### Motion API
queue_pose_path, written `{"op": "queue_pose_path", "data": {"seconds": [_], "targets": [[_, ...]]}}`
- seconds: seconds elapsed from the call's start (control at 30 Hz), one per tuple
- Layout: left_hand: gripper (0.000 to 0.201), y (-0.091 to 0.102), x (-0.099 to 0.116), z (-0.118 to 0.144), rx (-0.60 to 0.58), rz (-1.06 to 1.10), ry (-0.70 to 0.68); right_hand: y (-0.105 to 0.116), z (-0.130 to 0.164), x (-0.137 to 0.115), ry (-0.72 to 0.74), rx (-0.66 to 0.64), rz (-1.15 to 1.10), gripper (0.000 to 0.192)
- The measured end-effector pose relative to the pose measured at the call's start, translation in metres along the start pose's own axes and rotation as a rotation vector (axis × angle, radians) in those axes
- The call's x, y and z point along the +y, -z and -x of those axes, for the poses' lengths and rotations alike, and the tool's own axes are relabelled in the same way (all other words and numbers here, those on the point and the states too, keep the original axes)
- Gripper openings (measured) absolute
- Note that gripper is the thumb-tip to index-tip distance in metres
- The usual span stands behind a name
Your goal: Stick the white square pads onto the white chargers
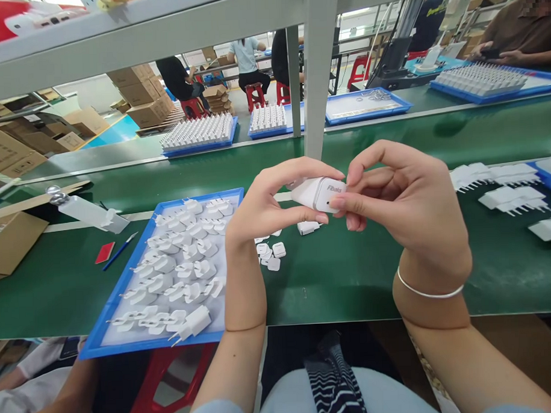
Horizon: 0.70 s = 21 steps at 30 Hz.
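Between my hands, above the green belt, is a white plug charger (318, 193) with grey lettering on its end face. My left hand (275, 197) grips its body between thumb and fingers from the left. On the right, my right hand (392, 193) is closed at the lettered end, its thumb tip pressed on the face. Below them several small white square caps (273, 264) lie loose on the belt. Another white charger (309, 227) lies just under the held one, partly hidden by my left hand.
A blue-rimmed tray (101, 324) of white chargers stands left. Rows of chargers (512, 198) lie right. Beyond the tray are a blue pen (118, 253), a red pad (105, 253) and a cardboard box (19, 242). A grey post (318, 72) rises ahead. A co-worker's arm (60, 395) shows lower left.
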<state>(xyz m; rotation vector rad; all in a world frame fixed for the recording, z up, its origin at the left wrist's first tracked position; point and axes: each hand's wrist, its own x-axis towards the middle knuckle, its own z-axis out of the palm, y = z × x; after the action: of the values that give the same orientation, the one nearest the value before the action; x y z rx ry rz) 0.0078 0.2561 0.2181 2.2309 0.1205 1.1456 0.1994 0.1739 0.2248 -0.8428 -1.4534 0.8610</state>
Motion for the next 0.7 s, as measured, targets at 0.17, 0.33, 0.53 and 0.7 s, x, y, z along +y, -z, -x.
{"op": "queue_pose_path", "data": {"seconds": [0.17, 0.33, 0.53, 0.7], "targets": [[0.041, 0.0009, 0.0027, -0.0012, -0.022, 0.008, -0.015, 0.0017, -0.0026, 0.0009, -0.046, -0.056, -0.038, 0.038], [0.041, 0.0000, 0.0015, -0.0017, -0.009, 0.018, 0.022, 0.0010, -0.0027, 0.0009, -0.061, -0.039, -0.022, 0.042], [0.041, -0.0007, 0.0009, -0.0010, -0.011, -0.001, 0.029, 0.0017, -0.0021, 0.0007, -0.049, -0.027, 0.021, 0.041], [0.044, -0.0008, -0.0019, -0.0013, 0.005, 0.011, 0.034, 0.0031, -0.0025, 0.0025, -0.051, -0.019, 0.024, 0.041]]}}
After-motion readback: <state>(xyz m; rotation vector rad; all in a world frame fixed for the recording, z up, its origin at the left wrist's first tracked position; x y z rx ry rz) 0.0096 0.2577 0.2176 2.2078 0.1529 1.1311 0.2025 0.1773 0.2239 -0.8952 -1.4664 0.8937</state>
